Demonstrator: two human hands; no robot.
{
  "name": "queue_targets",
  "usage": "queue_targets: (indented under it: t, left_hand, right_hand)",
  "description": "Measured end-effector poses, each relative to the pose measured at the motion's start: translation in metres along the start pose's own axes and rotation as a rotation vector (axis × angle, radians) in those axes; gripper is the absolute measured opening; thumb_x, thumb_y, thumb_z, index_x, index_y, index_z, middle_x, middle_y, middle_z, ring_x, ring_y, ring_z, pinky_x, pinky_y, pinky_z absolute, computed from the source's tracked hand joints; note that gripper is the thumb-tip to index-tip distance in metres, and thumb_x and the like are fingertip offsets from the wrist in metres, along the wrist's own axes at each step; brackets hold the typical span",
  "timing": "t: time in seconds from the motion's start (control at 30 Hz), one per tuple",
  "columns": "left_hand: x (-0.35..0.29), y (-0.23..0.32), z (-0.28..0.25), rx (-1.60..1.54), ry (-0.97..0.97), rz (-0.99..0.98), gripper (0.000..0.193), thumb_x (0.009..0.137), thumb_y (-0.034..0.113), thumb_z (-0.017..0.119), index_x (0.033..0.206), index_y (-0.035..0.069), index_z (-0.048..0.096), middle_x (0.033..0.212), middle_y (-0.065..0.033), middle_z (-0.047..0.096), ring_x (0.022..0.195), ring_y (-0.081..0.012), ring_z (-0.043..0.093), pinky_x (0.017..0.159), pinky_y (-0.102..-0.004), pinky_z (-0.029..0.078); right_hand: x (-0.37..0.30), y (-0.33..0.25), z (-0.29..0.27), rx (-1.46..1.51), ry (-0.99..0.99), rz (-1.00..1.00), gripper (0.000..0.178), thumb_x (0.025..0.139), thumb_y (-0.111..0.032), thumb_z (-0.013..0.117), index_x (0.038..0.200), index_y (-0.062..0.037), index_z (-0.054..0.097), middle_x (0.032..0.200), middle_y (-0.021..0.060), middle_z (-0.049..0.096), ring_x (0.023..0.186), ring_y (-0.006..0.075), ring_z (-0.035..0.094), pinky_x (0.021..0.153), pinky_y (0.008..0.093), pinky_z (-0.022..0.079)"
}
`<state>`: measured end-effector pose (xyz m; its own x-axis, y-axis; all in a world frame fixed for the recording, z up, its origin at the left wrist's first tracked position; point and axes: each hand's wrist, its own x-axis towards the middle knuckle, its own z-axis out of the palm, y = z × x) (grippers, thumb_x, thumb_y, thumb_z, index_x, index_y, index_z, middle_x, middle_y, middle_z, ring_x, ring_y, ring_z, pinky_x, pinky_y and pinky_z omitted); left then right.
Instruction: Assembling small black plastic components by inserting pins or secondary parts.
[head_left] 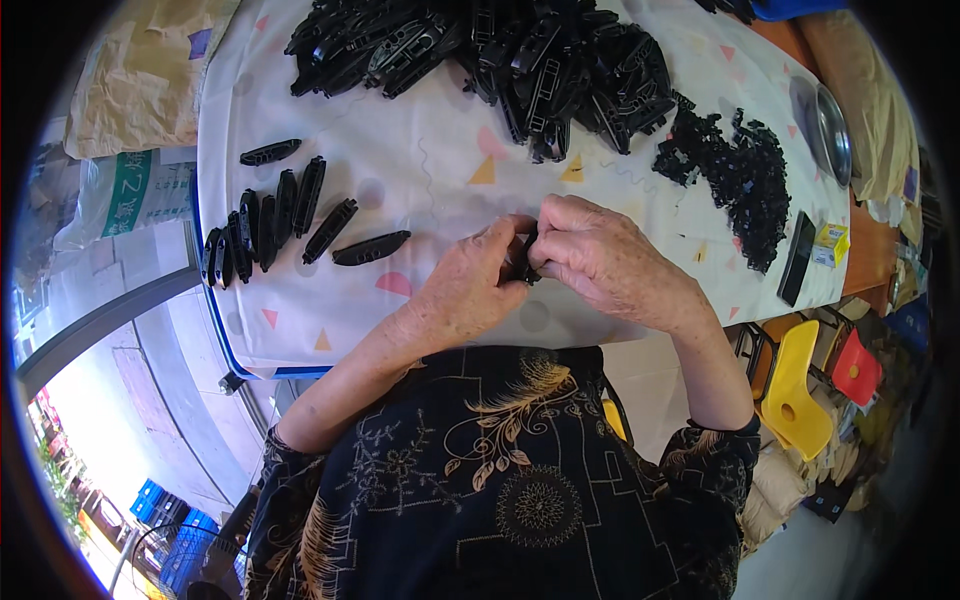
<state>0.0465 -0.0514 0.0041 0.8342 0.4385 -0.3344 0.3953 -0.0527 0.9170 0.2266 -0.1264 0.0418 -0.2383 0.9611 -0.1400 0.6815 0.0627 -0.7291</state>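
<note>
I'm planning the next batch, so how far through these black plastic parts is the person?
Done, it seems: a short row of oblong black pieces laid side by side at the left of the table. In hand: the left hand and right hand pinch one black part between them. Left: the big heap at the far edge and the pile of small bits, so most appears undone.

A small black plastic piece [524, 262] sits pinched between both hands, mostly hidden by the fingers, held just above the near edge of the white patterned surface [420, 180].
</note>
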Motion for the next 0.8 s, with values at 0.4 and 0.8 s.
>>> queue_targets:
  t: [0.4,0.8]
  left_hand:
    - [0.008,-0.005,-0.004,-0.061,-0.02,-0.086,0.053,0.077,0.002,0.066,0.124,-0.003,0.041,0.102,-0.0158,0.064,0.094,-0.0179,0.064,0.08,-0.0305,0.052]
    - [0.017,0.006,-0.003,-0.519,0.07,0.023,0.065,0.085,-0.011,0.055,0.14,0.005,0.023,0.116,-0.0154,0.06,0.104,-0.0173,0.058,0.088,-0.0282,0.048]
  right_hand:
    - [0.013,0.001,-0.002,-0.059,0.018,-0.057,0.009,0.075,-0.002,0.064,0.083,-0.0024,0.06,0.082,0.0082,0.048,0.08,0.0255,0.055,0.067,0.0353,0.046]
    - [0.006,0.017,0.05,1.238,0.469,0.302,0.043,0.087,-0.003,0.063,0.127,0.0007,0.047,0.111,0.0061,0.06,0.1,0.0143,0.058,0.089,0.0275,0.048]
